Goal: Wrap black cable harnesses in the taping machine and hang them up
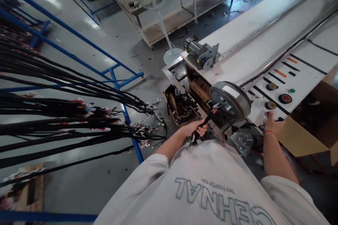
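My left hand (194,127) grips a black cable (206,121) that runs up to a large grey wheel (230,100) at the end of a long white machine table (264,45). My right hand (274,124) rests on the machine's white control panel (287,82), fingers on a button at its near edge. On the panel sit a red button (285,98), a small green light (292,90) and two dark round buttons (271,86). A grey motor (201,55) is mounted at the table's end above the wheel.
Many black cable bundles (66,112) with coloured connectors hang across a blue metal rack (118,77) on the left. A box of black parts (179,105) sits on the floor by the machine. A cardboard box (317,130) is at right. A fan stand (171,54) and workbenches (169,17) stand behind.
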### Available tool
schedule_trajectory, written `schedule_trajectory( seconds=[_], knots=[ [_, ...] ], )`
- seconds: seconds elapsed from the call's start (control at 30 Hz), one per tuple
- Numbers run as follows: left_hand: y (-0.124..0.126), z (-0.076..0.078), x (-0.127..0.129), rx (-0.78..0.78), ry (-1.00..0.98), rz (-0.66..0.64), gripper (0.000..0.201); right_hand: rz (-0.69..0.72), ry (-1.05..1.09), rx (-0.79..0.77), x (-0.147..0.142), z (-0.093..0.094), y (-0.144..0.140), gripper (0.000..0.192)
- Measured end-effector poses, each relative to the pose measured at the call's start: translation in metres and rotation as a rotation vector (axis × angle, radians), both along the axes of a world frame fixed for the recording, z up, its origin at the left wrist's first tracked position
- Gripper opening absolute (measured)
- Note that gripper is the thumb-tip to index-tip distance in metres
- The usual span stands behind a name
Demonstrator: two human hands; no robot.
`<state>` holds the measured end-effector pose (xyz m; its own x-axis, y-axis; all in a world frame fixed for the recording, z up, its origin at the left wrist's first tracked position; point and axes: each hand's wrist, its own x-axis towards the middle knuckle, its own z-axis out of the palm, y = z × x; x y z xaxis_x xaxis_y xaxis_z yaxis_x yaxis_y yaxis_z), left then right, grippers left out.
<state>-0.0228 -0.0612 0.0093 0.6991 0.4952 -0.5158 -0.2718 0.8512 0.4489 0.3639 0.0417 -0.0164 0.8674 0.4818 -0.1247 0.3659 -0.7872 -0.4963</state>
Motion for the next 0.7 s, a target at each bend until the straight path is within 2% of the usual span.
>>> schedule_trajectory(
  seconds=[0.1,0.2,0.33,0.5,0.7],
  knots=[
    [0.005,0.005,0.000,-0.098,-0.042,0.014,0.048,-0.004,0.007,0.009,0.002,-0.003,0.000,0.061],
    [0.004,0.008,0.004,-0.070,-0.001,0.023,0.048,0.022,0.000,0.001,0.003,-0.004,0.000,0.061],
    [-0.001,0.007,0.008,0.077,0.096,0.007,0.049,0.010,-0.009,-0.005,0.003,-0.006,0.000,0.059],
    [-0.005,0.003,0.009,0.318,0.299,0.082,0.063,0.008,-0.007,-0.008,0.003,-0.007,0.001,0.060],
    [-0.010,-0.003,0.015,0.441,0.459,0.040,0.074,0.013,0.015,0.018,0.001,-0.002,-0.001,0.060]
  ],
)
